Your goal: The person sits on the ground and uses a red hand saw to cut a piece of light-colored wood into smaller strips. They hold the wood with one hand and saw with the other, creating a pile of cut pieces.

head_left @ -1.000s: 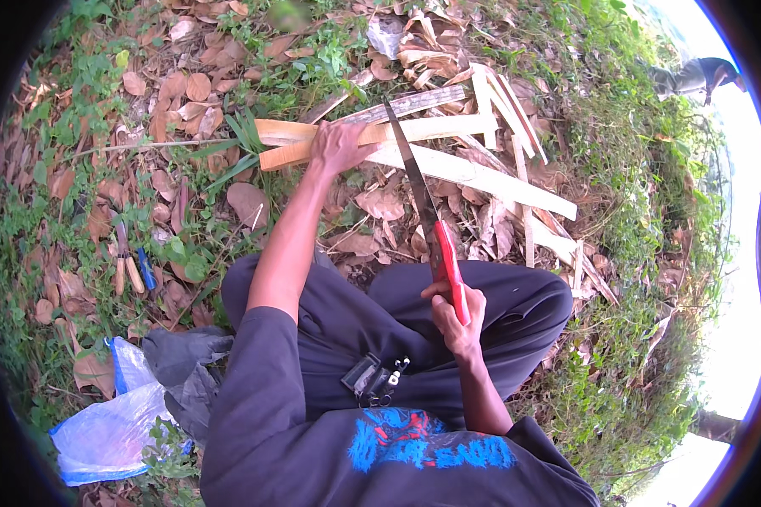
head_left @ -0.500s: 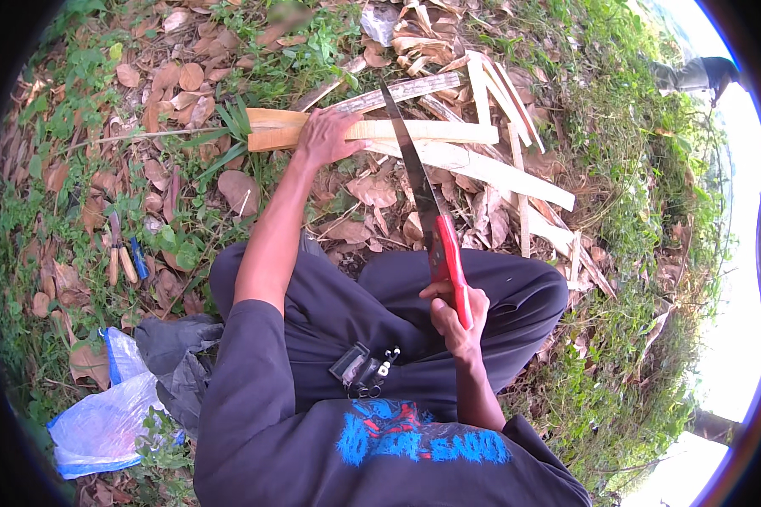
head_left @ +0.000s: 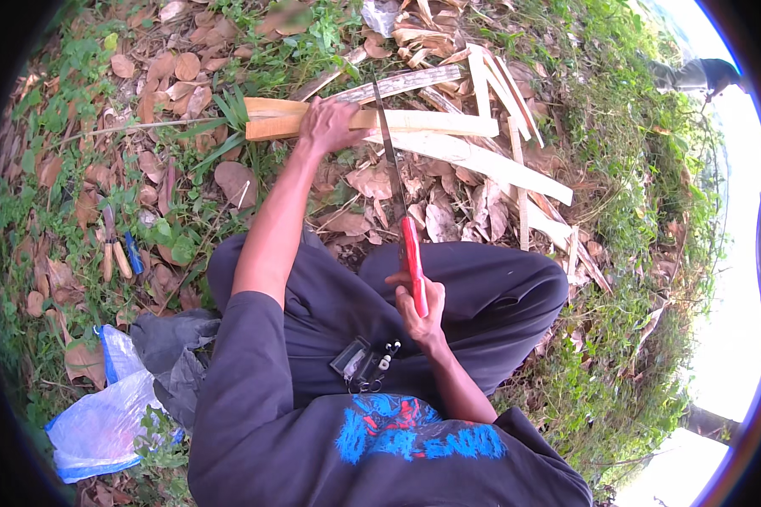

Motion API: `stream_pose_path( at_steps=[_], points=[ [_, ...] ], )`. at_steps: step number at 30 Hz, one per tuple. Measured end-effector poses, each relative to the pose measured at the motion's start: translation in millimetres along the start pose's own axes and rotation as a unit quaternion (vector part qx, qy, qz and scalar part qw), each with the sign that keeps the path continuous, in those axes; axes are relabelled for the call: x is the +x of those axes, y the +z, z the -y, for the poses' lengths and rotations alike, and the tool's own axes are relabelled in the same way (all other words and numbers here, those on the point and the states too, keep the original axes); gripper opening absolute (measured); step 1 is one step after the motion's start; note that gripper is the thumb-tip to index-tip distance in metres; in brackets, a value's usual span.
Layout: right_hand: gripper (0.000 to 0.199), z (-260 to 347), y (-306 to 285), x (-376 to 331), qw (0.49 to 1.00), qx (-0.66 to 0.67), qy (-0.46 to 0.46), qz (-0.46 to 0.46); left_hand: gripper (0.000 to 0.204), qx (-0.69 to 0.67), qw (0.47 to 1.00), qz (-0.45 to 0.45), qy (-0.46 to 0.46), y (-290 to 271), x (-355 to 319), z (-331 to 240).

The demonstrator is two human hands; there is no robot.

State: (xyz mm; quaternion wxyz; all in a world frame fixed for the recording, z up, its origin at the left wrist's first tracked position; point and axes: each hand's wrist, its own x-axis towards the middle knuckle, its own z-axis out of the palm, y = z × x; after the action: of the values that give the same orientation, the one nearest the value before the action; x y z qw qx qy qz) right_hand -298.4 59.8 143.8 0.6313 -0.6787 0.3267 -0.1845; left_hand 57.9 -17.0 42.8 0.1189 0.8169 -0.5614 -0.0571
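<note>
My right hand [head_left: 423, 314] is closed round the red handle of a handsaw [head_left: 412, 253]. The long dark blade points away from me, crossing a pale wooden plank [head_left: 448, 124] just right of my left hand. That hand [head_left: 331, 127] grips the plank from above, its fingers bent over the far edge. Behind the plank's left end shows another piece of wood [head_left: 271, 106]. A broad pale strip [head_left: 482, 162] slants to the right on the near side of the plank. Whether the saw's teeth are in the wood, I cannot tell.
Thin wood strips [head_left: 507, 93] and dry leaves [head_left: 370, 180] lie beyond and to the right. At left are wooden-handled tools [head_left: 114, 256], a blue-handled tool [head_left: 133, 252] and plastic bags [head_left: 101, 431]. Small dark and white items [head_left: 368, 363] rest on my lap. A person's leg [head_left: 689, 74] shows far right.
My right hand has moved left and slightly away from me with the saw. The blade has shifted left, nearer my left hand, and stands edge-on. My left hand still grips the plank.
</note>
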Motion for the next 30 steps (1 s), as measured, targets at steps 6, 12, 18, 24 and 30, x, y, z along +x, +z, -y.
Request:
stream_pose_path(
  at_steps=[6, 12, 18, 24, 30],
  points=[
    [0.018, -8, 17, 11, 0.999, 0.018, -0.011, -0.028, 0.061, 0.000, 0.999, -0.038, 0.001, 12, -1, 5],
    [0.021, -17, 29, 8, 0.998, 0.025, -0.016, -0.056, 0.058, -0.003, 1.000, -0.013, 0.000, 7, 0, 0],
    [0.020, -4, 23, 16, 0.999, -0.011, -0.013, -0.046, 0.083, -0.033, 0.998, 0.017, 0.054, -5, -1, 44],
    [0.018, -17, 24, 13, 0.998, -0.035, -0.025, -0.039, 0.090, 0.037, 0.998, 0.032, 0.036, -8, -12, 53],
    [0.019, -13, 30, 18, 0.996, -0.041, -0.044, -0.064, 0.085, 0.022, 0.997, 0.062, -0.033, -5, -9, 41]
  ],
)
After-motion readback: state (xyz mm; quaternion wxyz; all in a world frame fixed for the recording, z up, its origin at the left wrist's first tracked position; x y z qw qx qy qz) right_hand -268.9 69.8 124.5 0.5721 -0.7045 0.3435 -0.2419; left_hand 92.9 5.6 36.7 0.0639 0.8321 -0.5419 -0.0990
